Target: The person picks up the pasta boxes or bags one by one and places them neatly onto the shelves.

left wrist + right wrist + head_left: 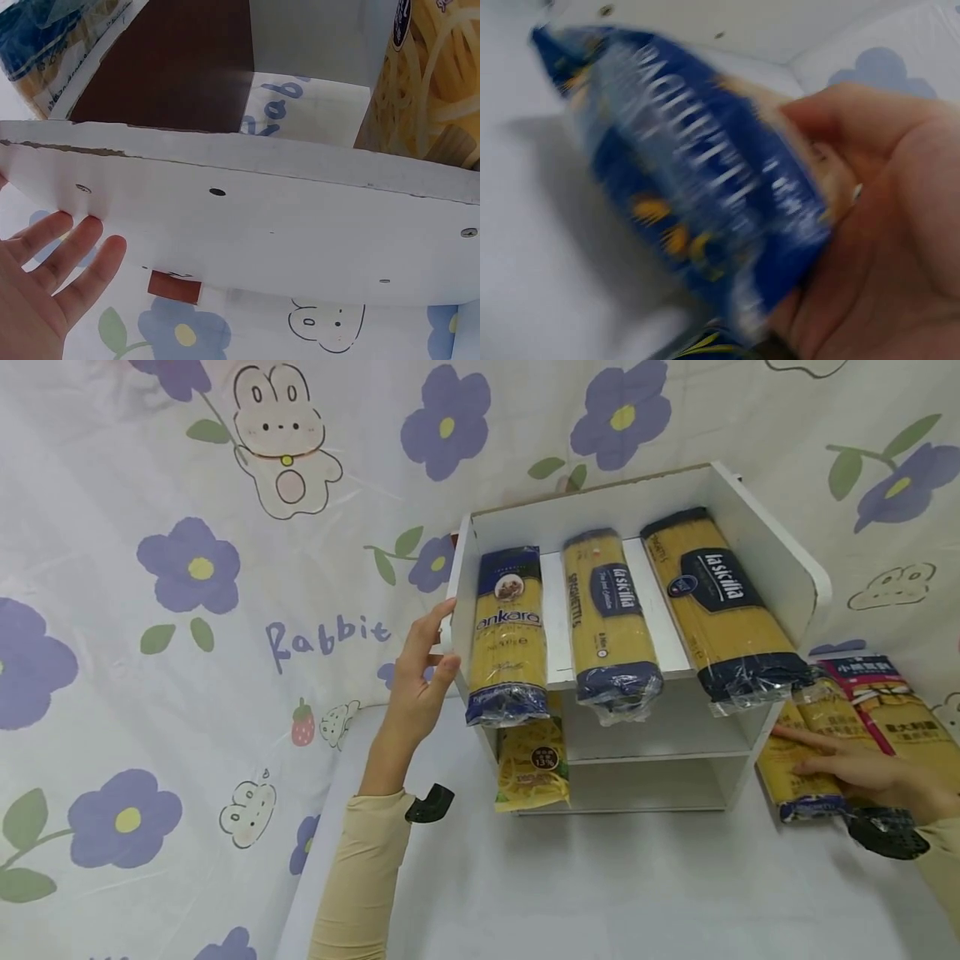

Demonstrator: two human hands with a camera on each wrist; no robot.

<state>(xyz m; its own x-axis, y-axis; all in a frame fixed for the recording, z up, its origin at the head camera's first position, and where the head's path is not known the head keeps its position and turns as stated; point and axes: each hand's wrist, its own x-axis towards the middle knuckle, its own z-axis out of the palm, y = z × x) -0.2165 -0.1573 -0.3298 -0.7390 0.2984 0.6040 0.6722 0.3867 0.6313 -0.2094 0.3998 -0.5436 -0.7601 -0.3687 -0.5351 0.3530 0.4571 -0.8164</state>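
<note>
1. Right hand pinches a yellow, blue-ended plastic spaghetti packet, right of the white box-shaped shelf.
2. Packet's long axis runs front-to-back, blue end towards the person.
3. Left hand, fingers spread, touches the shelf's left side.

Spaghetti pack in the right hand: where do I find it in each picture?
Head: the spaghetti pack is on the right, below mid-height, in the right hand.
Left wrist: not in it.
Right wrist: the spaghetti pack runs from upper left to lower centre, blurred, its blue wrapping showing.
Shared landmark: the flowered cloth, seen in all three.
</note>
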